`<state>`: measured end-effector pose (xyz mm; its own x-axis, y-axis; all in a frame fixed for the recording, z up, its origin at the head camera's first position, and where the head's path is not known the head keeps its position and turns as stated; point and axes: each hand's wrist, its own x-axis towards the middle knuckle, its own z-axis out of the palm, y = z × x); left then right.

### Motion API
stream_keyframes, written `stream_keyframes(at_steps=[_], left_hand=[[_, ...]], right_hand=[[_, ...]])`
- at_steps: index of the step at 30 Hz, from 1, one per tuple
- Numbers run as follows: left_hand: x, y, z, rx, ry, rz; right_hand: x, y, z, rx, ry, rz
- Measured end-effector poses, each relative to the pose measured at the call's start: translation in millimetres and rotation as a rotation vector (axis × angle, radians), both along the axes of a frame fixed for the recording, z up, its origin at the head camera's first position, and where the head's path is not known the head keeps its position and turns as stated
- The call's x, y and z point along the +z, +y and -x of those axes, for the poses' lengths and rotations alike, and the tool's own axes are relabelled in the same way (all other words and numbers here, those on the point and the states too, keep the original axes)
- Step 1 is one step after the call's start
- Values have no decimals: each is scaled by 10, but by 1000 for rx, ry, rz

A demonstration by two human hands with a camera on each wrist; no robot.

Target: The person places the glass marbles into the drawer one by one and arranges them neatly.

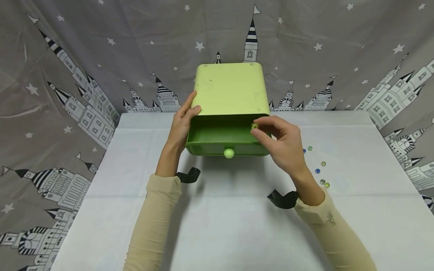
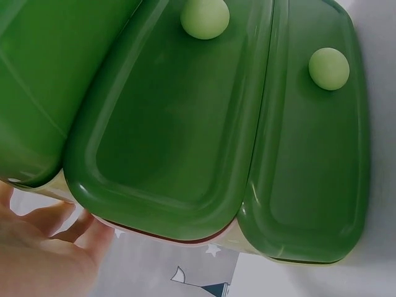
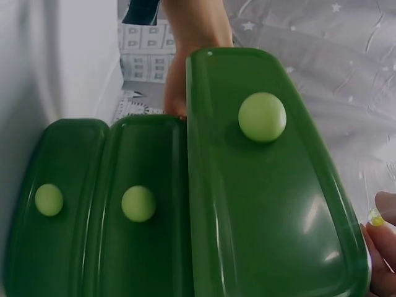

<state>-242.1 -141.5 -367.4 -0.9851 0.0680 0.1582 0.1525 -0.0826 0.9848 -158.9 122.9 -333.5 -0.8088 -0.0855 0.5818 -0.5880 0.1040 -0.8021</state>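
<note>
A small drawer chest (image 1: 230, 88) has a pale yellow-green top and green drawers with round knobs. Its top drawer (image 1: 207, 149) is pulled out, and the part of its inside in sight is bare. My left hand (image 1: 179, 128) rests against the chest's left side, thumb at the top's front corner; the left wrist view shows the fingertips on the side wall. Over the right part of the drawer, my right hand (image 1: 285, 143) pinches a yellow-green glass marble (image 1: 254, 126) between thumb and fingertips. That marble also shows at the right edge of the right wrist view.
On the white table (image 1: 230, 226), right of the chest, lie several glass marbles, among them a blue marble (image 1: 317, 171) and a green marble (image 1: 310, 148). Two lower drawers, a middle drawer (image 2: 167, 124) and a bottom drawer (image 2: 309, 167), are pushed in. A grey castle-print cloth (image 1: 135, 37) hangs behind.
</note>
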Motion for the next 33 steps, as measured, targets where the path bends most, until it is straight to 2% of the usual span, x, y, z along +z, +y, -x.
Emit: stream_keyframes(at_steps=[5,11,23,33], left_hand=[[-9,-11,-11,4,-7,9],[-9,-13,-16,-1,-12,9],[-7,-3,-8,6,-6,-1],[-4,3,-9,-3,2,-8]], right_hand=[[32,-110,7,23,7,-33],[43,-155,17,-1,-3,-55],[45,-161,39,-52,-21,-40],[31,-138,13,-37,-26,-13]])
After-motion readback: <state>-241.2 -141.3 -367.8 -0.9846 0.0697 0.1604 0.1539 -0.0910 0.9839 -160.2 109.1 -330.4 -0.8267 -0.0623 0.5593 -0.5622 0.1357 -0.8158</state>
